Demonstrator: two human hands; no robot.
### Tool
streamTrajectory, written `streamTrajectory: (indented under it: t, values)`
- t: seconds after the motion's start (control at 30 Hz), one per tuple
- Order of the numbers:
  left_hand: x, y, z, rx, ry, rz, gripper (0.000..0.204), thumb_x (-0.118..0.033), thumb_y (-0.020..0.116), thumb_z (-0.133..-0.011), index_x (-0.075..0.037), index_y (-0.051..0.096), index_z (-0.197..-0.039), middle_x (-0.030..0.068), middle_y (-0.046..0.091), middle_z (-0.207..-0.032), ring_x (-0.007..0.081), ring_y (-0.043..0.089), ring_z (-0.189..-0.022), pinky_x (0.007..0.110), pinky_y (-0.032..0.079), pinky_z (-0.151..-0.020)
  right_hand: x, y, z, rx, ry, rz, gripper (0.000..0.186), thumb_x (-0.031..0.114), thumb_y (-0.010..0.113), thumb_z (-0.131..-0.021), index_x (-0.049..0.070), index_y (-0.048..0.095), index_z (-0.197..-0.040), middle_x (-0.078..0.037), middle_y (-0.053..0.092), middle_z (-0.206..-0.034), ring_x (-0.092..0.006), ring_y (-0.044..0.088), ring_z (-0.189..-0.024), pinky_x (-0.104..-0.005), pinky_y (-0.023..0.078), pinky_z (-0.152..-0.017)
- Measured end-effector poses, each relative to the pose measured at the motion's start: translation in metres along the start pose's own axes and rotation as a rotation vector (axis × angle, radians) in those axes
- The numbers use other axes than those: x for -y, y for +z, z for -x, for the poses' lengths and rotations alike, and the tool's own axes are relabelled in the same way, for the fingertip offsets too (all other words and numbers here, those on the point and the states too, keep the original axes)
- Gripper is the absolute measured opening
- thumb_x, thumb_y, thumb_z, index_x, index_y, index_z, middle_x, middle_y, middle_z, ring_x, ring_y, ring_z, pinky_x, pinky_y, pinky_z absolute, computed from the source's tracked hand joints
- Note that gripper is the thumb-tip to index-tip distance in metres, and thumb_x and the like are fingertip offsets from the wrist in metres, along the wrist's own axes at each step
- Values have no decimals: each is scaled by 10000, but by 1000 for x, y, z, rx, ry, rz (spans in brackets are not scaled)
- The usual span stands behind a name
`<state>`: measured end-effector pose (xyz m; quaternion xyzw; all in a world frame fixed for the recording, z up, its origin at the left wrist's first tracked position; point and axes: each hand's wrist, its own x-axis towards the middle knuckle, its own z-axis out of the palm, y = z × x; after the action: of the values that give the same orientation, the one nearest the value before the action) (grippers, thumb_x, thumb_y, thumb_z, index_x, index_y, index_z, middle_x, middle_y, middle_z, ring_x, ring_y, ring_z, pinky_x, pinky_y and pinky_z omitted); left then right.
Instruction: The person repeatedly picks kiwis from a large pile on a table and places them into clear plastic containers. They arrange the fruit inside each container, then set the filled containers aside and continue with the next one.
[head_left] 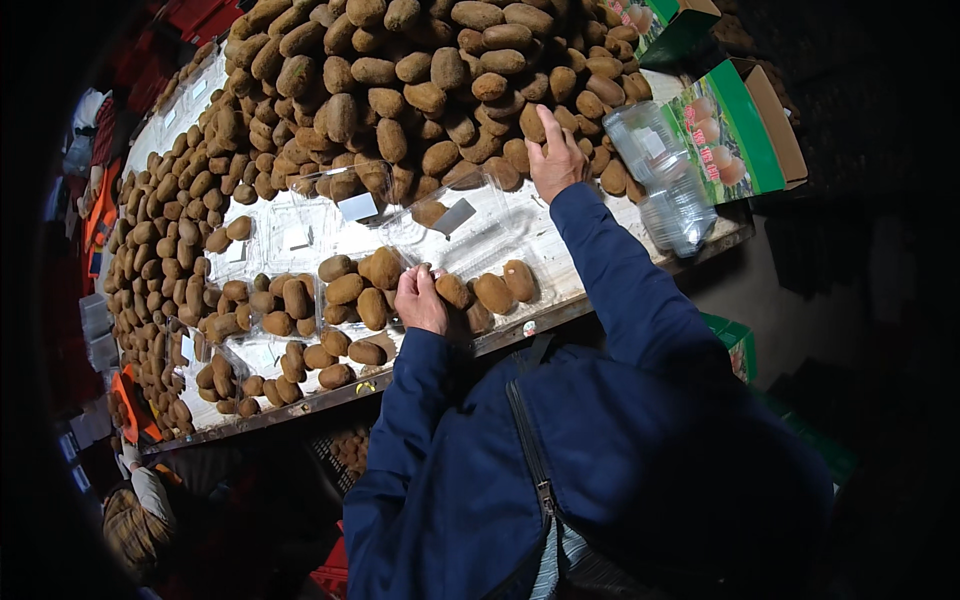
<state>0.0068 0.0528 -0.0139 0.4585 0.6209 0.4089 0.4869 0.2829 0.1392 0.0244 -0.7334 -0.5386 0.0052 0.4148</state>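
White tabletop (556,250) with 2 green boxes (755,135), right fingers (550,128) holding 1 kiwifruit (531,123), left fingers (426,283) pinched narrow

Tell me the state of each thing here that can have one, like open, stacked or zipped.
Right hand: fingers at a kiwi, firm grip unclear
Left hand: at the front container, exact hold unclear
Front container: open, kiwis in it
Spare clear containers: stacked
Green box: open
Jacket: partly zipped

Right arm (640,275) stretched forward, right fingers (549,124) parted from thumb (535,154); left arm (415,385) bent nearer torso (630,430), left fingers (408,283) curled.
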Motion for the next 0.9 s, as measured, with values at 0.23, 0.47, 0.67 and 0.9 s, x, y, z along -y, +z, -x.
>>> streamTrajectory:
  t: [0.23, 0.47, 0.67, 0.9]
  values:
    - [-3, 1, 2, 11, -112, 123, 240, -180, 520, -1023, 41, 600, -1073, 91, 692, -919, 138, 653, -854, 263, 493, -801, 31, -75, 43, 195, -101, -388, 559, 59, 722, -847, 11, 504, -1360, -278, 629, -1215, -340, 676, -1060, -388, 575, -901]
    - [2, 9, -4, -12, -105, 255, 226, -171, 514, -1024, 36, 592, -1067, 125, 704, -924, 160, 655, -846, 282, 497, -808, 86, -93, 128, 520, -4, -230, 555, 58, 744, -826, -20, 526, -1331, -227, 617, -1202, -339, 631, -1107, -365, 529, -914]
    - [6, 10, -6, -26, -125, 430, 215, -162, 536, -1013, 38, 584, -1073, 129, 703, -927, 144, 649, -840, 254, 492, -778, 89, -84, 119, 379, -252, -154, 527, 125, 793, -787, -1, 586, -1255, -176, 622, -1140, -346, 615, -1062, -357, 533, -873]
    - [3, 10, -4, -37, -86, 371, 208, -170, 543, -1011, 22, 589, -1075, 111, 704, -932, 103, 620, -786, 228, 474, -691, 80, -58, 110, 321, -452, -105, 539, 178, 800, -770, 23, 581, -1237, -223, 515, -1279, -394, 458, -1243, -485, 409, -1025]
